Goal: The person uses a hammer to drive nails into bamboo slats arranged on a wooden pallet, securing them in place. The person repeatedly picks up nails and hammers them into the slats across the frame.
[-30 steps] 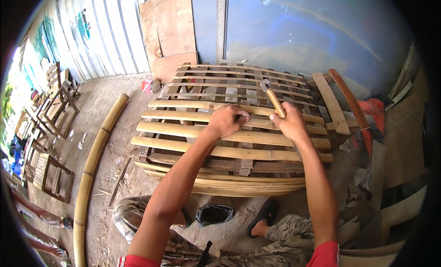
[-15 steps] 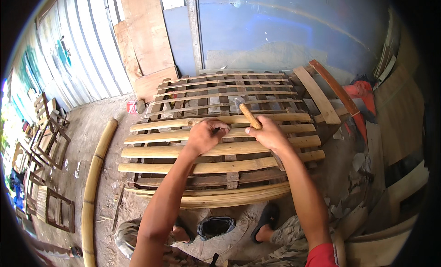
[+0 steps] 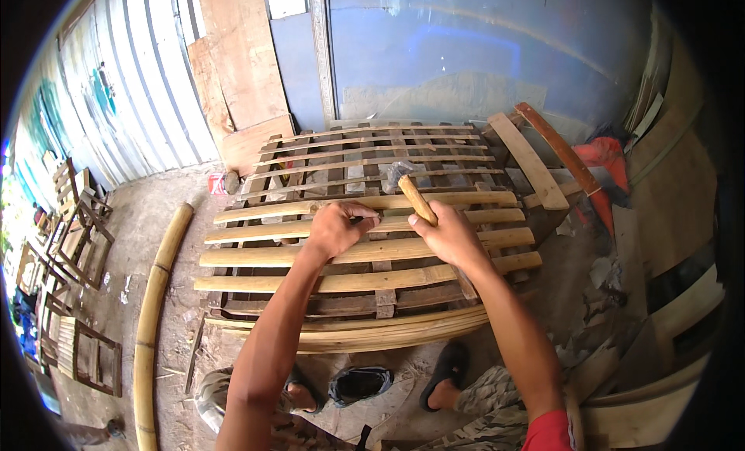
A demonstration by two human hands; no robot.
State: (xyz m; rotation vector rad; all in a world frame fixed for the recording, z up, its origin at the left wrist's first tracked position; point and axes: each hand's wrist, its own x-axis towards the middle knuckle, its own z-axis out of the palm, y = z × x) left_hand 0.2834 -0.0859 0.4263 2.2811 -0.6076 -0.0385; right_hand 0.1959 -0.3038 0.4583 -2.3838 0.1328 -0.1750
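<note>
My right hand (image 3: pixel 450 235) is wrapped around the wooden handle of a hammer (image 3: pixel 419 201). The hammer's dark metal head points away from me, raised over the slats. Just left of it, my left hand (image 3: pixel 341 227) rests on the split bamboo slats (image 3: pixel 240 257), thumb and fingertips pinched together. Whatever lies in that pinch is too small to make out. Several wide bamboo slats run crosswise over a dark wooden slatted frame (image 3: pixel 384 302), and thinner strips (image 3: pixel 372 142) cross its far part.
Bundled bamboo strips (image 3: pixel 357 340) lie along the near edge, above a dark bag-like thing (image 3: pixel 360 385) between my feet. A long bamboo pole (image 3: pixel 151 319) lies on the left floor, beyond it wooden chairs (image 3: pixel 89 354). Boards (image 3: pixel 528 160) lean at the right, before a blue wall (image 3: pixel 481 47).
The hammer has tilted slightly and its head shows more clearly. My left fingertips have drawn closer together over the slats. The whole view has shifted a little.
</note>
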